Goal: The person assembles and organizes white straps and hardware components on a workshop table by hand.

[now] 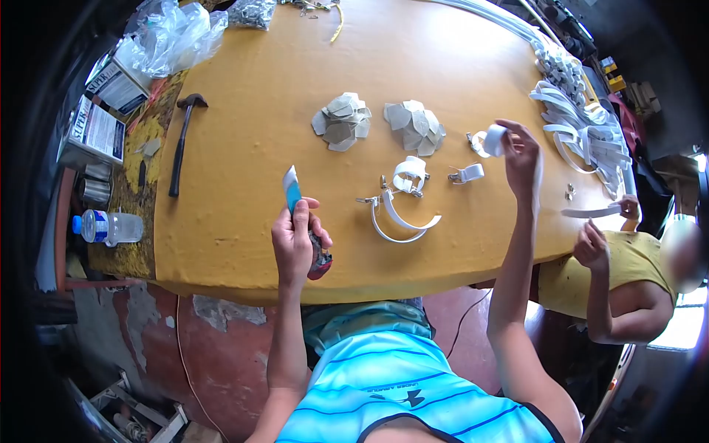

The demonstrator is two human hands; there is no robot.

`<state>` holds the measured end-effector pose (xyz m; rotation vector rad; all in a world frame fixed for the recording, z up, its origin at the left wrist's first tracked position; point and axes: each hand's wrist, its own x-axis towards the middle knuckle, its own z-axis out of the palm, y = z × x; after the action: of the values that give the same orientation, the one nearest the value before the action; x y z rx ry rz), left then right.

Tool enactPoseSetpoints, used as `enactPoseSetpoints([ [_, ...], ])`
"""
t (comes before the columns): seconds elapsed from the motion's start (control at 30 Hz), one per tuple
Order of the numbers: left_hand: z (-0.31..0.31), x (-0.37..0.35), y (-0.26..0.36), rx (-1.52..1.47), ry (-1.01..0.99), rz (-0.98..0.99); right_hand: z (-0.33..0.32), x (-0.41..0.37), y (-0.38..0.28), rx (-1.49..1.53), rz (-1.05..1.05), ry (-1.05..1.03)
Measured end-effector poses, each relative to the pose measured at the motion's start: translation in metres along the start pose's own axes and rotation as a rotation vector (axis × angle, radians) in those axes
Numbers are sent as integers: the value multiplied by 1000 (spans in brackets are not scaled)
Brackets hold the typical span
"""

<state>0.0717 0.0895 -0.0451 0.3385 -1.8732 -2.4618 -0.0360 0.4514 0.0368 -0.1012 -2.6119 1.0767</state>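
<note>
My left hand (298,240) is closed around a knife (292,190) with a slanted tip; its flat blade looks white and blue, and a dark, red-ended handle shows below the fingers. Over the right part of the table, my right hand (521,155) pinches a white strap (496,140) bent into a loop. Next to it lie a short looped strap with a metal buckle (467,174) and a coiled strap (409,176). A larger curved strap (405,225) with a buckle end lies between my hands. Two piles of thin greyish pieces (342,122) lie beyond.
A hammer (182,144) lies on the left of the yellow-covered table (244,96). Tins (94,129), a plastic bottle (111,227) and plastic bags (173,37) line the left edge. White straps (580,125) heap at the right, where another person (613,280) handles a strap.
</note>
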Motion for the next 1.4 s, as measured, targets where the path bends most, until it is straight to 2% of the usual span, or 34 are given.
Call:
enactPoseSetpoints([
  [0.03, -1, 0, -1, -3, 5, 2, 2, 0, 8, -2, 4, 5],
  [0.1, -2, -1, -1, -10, 14, 6, 14, -1, 18, -500, -323, -32],
  [0.17, -3, -2, -1, 4, 23, 7, 30, -10, 13, -476, -365, 6],
  [0.23, -3, -5, -2, 12, 35, 5, 45, -28, -10, -71, -103, -251],
  [0.3, -3, -5, -1, 29, 31, 4, 59, -46, -33, 28, -103, -461],
  [0.4, -3, -6, -5, 41, 13, -16, 89, -68, -51, -151, -347, -274],
  [0.57, 4, -11, -9, 50, -31, -29, 91, -59, -47, -156, -341, -318],
  [0.63, 7, -14, -10, 45, -28, -31, 80, -53, -53, 39, -85, -402],
  [0.67, 8, -14, -13, 40, -39, -41, 77, -50, -50, 99, -48, -440],
  [0.7, 10, -14, -14, 34, -51, -52, 81, -48, -46, 97, -52, -442],
  [0.77, 14, -15, -16, 24, -68, -61, 92, -47, -31, 56, -184, -298],
  [0.8, 17, -16, -16, 9, -103, -81, 95, -45, -27, -48, -334, -310],
  [0.83, 21, -17, -16, -5, -138, -100, 98, -43, -24, -48, -331, -308],
  [0.9, 34, -21, -10, -44, -178, -111, 103, -40, -21, -144, -366, -460],
  [0.93, 42, -22, -5, -51, -210, -98, 104, -36, -21, -144, -311, -514],
  [1.03, 68, -23, 9, -88, -251, -68, 93, -37, -29, -174, -242, -497],
  [1.1, 82, -20, 13, -8, -318, -27, 80, -40, -40, -165, -307, -465],
  [1.17, 88, -12, 14, 56, -335, -17, 68, -43, -53, -87, -188, -422],
  [1.27, 93, -6, 7, 340, -478, -103, 60, -42, -54, -34, -173, -411],
  [1.4, 95, -10, -10, 353, -558, -220, 53, -43, -57, -90, -210, -410],
])
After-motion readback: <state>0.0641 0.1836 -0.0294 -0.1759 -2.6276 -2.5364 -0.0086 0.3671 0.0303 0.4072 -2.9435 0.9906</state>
